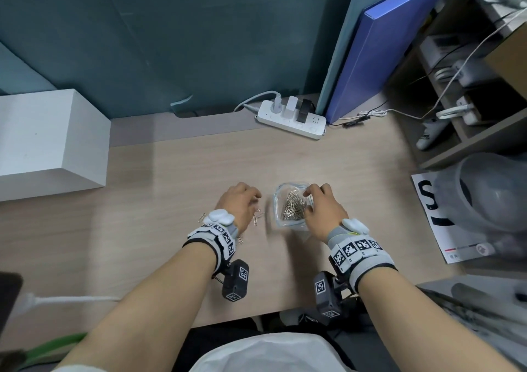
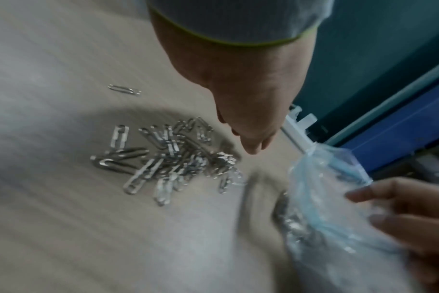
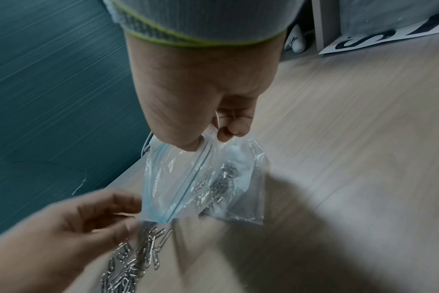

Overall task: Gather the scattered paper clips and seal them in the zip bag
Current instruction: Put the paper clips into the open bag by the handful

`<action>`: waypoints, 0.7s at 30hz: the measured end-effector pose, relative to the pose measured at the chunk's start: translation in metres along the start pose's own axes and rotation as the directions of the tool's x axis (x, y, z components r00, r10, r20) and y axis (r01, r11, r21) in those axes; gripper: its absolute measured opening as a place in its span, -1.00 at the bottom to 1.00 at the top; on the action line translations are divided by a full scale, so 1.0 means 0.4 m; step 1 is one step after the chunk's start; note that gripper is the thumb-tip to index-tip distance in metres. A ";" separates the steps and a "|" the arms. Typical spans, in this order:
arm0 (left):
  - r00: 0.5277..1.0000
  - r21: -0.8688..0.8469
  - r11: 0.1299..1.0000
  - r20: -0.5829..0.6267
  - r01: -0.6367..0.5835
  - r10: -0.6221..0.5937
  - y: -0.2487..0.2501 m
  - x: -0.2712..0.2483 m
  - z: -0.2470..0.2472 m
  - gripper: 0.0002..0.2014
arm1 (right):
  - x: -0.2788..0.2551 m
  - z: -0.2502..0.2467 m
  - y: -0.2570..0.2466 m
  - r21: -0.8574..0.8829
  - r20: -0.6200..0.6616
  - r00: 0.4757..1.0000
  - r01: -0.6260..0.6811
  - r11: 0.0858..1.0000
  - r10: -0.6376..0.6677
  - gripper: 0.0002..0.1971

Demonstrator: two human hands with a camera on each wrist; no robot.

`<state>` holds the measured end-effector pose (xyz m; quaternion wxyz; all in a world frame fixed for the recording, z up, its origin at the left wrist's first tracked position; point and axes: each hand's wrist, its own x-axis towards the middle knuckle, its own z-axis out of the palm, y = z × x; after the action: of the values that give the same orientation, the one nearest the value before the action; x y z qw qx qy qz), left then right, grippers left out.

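Observation:
A clear zip bag [image 1: 291,204] with a blue seal strip lies on the wooden desk, its mouth open, with many silver paper clips inside. My right hand [image 1: 309,193] pinches the bag's top edge [image 3: 203,146] between thumb and fingers. A pile of loose paper clips [image 2: 168,158] lies just left of the bag, and a single clip [image 2: 124,89] lies apart from it. My left hand [image 2: 248,146] hovers over that pile with fingers loosely curled and nothing seen in them. In the right wrist view the left hand [image 3: 123,218] is blurred, close to the bag's corner.
A white power strip [image 1: 291,119] sits at the back of the desk, beside a blue folder [image 1: 379,49] leaning on the wall. A white box [image 1: 48,143] stands at the left. A printed sheet [image 1: 433,217] and a grey plastic item [image 1: 490,192] lie at the right.

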<state>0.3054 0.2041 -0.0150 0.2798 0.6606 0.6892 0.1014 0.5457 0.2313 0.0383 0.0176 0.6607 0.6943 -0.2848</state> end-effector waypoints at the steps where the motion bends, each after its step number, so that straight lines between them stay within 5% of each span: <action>1: 0.999 0.050 0.998 0.025 -0.025 0.024 -0.008 -0.002 0.013 -0.71 | 0.000 0.002 0.004 -0.005 0.003 1.000 0.000 1.000 0.000 -0.72; 9: 0.991 0.200 0.971 -0.012 -0.132 0.137 0.007 -0.004 0.058 -0.84 | 0.006 0.010 0.014 -0.025 0.009 1.000 0.005 1.000 -0.005 -0.70; 15: 0.996 0.223 0.971 0.036 -0.085 0.079 -0.068 -0.049 0.020 -0.91 | 0.013 0.019 -0.006 -0.018 0.003 1.000 0.025 1.000 -0.025 -0.71; 21: 0.992 0.113 0.992 -0.118 0.059 -0.045 -0.097 -0.059 -0.006 -0.68 | 0.021 0.018 -0.015 -0.029 0.013 0.999 0.039 0.999 -0.038 -0.70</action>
<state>0.2704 0.1778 -0.0271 0.2030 0.6506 0.7261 0.0916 0.5364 0.2362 0.0313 0.0258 0.6451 0.7109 -0.2790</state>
